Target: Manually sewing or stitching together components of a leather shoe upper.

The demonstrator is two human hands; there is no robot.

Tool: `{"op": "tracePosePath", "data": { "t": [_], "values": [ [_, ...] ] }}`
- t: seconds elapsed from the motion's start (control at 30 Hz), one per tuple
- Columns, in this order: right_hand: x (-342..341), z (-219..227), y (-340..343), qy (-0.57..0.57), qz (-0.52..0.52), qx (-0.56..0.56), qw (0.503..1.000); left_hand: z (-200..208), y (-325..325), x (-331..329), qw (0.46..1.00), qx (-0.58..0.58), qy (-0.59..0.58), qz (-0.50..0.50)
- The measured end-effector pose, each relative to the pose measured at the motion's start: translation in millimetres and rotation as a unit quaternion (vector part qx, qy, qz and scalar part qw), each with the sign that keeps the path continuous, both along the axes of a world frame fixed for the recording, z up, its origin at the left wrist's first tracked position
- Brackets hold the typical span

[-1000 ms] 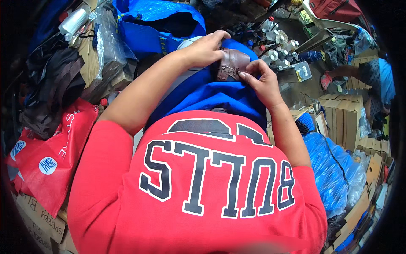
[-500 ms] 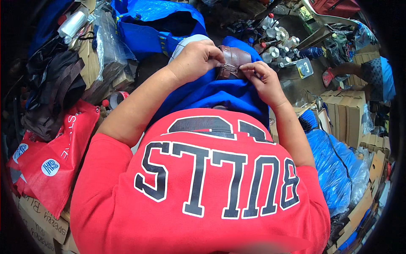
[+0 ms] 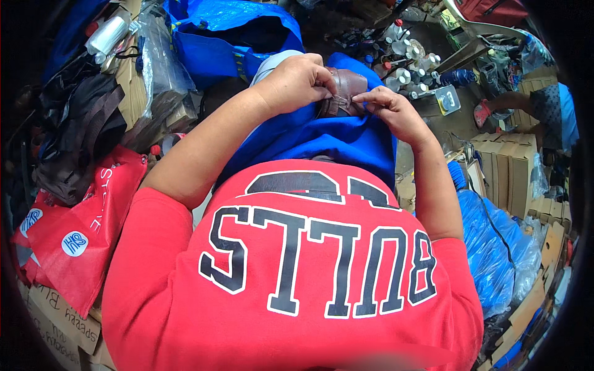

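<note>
Upper centre of frame, a brown leather shoe [image 3: 351, 84] lies on blue cloth [image 3: 328, 141], long axis roughly up-down. Left hand [image 3: 298, 80] at its left, right hand [image 3: 396, 113] at its right, equally near; fingertips of both pinched narrow on thin brown laces [image 3: 346, 99].

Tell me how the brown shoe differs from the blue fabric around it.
The shoe is brown with thin laces; the fabric is bright blue. The shoe holds a rounded shape, the fabric falls in soft folds. The shoe looks smaller than the fabric's visible spread. Both lie beyond the red shirt.
</note>
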State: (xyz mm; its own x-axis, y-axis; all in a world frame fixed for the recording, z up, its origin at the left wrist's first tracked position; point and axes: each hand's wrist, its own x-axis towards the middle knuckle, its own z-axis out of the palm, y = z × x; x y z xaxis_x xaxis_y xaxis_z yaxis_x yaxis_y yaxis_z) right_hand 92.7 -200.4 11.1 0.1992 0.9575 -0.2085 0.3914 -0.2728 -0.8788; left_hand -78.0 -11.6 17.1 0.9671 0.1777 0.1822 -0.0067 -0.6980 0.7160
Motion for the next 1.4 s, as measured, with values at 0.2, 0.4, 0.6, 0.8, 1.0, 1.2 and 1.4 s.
{"op": "tracePosePath", "data": {
  "t": [0.2,0.4,0.6,0.8,1.0,1.2,1.4],
  "values": [
    [6.9,-13.3,2.9,0.037,-0.006,0.022,0.999,-0.7,-1.0,4.1,1.0,0.003,0.01,-0.002],
    [3.9,-10.5,6.0,0.077,-0.012,0.016,0.997,7.8,-4.2,4.1,0.998,0.064,0.007,-0.014],
    [8.6,-18.2,3.8,0.068,0.011,0.021,0.997,2.6,-10.3,3.7,0.994,0.097,-0.012,-0.042],
    [2.5,-18.5,2.3,0.05,-0.002,0.032,0.998,-7.3,7.3,-10.8,0.999,0.029,0.02,-0.025],
    [-0.8,-33.1,6.6,0.038,-0.018,0.053,0.998,-27.3,23.6,4.0,0.975,-0.196,0.081,-0.061],
    [-9.8,-28.2,-4.6,0.057,-0.059,0.042,0.996,-30.6,8.2,-0.2,0.955,-0.249,0.158,-0.02],
    [-18.8,-29.9,-0.8,0.03,-0.103,0.062,0.992,-32.3,10.5,9.0,0.931,-0.334,0.145,0.0]
  ]
}}
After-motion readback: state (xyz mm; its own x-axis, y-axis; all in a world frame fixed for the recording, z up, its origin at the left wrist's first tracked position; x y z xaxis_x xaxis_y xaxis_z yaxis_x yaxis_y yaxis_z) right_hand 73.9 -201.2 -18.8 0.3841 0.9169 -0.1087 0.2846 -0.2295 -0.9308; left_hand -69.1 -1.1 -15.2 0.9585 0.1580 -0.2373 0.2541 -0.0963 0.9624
